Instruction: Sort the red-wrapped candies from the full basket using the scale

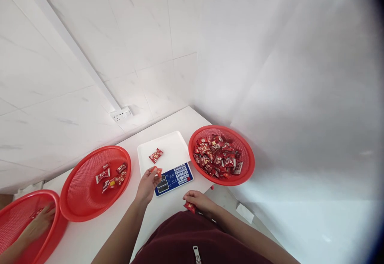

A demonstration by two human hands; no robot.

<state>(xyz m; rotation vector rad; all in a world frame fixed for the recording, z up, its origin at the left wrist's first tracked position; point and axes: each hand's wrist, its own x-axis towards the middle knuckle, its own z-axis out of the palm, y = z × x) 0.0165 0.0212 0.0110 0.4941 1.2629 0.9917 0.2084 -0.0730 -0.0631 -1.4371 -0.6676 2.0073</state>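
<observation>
My left hand (147, 186) is over the near left side of a digital scale (174, 179), its fingers closed on a small red packet (158, 171). Low in front of my body, my right hand (199, 201) grips another red packet (189, 207). On the scale's white tray (177, 146) lies a single red wrapped packet (156, 155) with gold print. Beyond my right hand, a red mesh basket (250, 164) holds a heap of similar red packets (216, 156). Part of the scale's display side is hidden behind my left fingers.
A second red basket (79, 184) with several packets (114, 179) stands to the left. At the far left, another person's hand (37, 224) reaches into a third red basket (58, 228). A wall socket (121, 114) sits above the white table (189, 118).
</observation>
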